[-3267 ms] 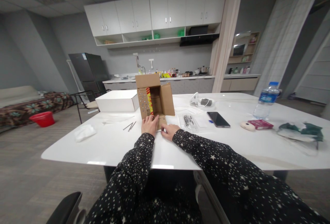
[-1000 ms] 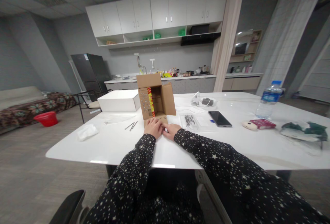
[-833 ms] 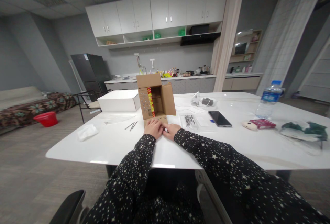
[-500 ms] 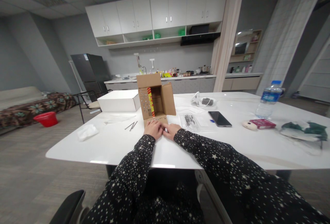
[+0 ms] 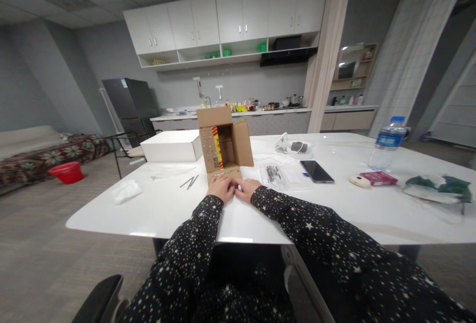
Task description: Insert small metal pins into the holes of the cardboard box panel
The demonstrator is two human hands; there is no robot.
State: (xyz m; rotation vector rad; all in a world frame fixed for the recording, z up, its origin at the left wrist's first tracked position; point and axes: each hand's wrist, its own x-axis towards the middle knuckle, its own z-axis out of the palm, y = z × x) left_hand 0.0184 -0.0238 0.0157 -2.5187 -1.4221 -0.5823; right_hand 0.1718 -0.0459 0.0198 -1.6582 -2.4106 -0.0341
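Note:
An open brown cardboard box (image 5: 225, 140) stands upright on the white table (image 5: 167, 209), its front flap (image 5: 225, 174) lying flat toward me with rows of small holes or pins. My left hand (image 5: 221, 188) rests on the near edge of that flap with its fingers curled down. My right hand (image 5: 246, 188) lies right beside it, touching it, fingers pinched toward the same spot. Whatever they pinch is too small to make out. Both sleeves are black with white stars.
Two thin nails (image 5: 189, 181) lie left of the box, in front of a white flat box (image 5: 171, 145). A clear bag of small parts (image 5: 275, 173), a phone (image 5: 316, 171), a water bottle (image 5: 388, 143) and a red packet (image 5: 377, 178) lie to the right. A crumpled tissue (image 5: 124, 190) sits far left.
About three seconds ago my hands lay apart, the left flat on the flap. They have come together at the flap's near edge and have hardly moved in the last second.

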